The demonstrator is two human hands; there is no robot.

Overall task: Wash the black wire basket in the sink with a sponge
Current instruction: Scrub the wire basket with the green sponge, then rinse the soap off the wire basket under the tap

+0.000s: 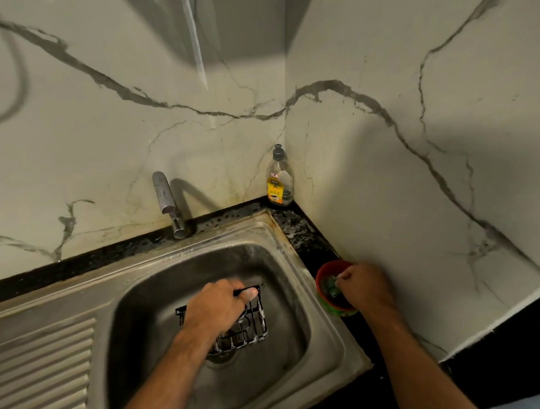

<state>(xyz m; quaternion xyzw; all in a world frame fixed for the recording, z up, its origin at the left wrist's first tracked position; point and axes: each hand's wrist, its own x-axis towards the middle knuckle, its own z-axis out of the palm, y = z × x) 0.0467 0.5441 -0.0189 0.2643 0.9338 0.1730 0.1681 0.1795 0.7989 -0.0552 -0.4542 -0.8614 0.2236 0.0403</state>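
Basket held in the sink, sponge being fetched from the bowl

The left hand [216, 307] grips the black wire basket [237, 323] by its top rim over the drain of the sink [283, 235], suds on its wires. To its right, on the tabletop, the right hand [362, 285] curls its fingers on a green sponge [330, 286] (partly hidden) in the red bowl [324, 272], so the sponge must travel left to the basket.

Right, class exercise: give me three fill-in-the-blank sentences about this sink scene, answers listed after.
1. The left hand grips the black wire basket inside the ____.
2. The right hand reaches into a small ____ bowl.
3. The soap bottle stands in the ____ of the counter.

Answers: sink; red; corner
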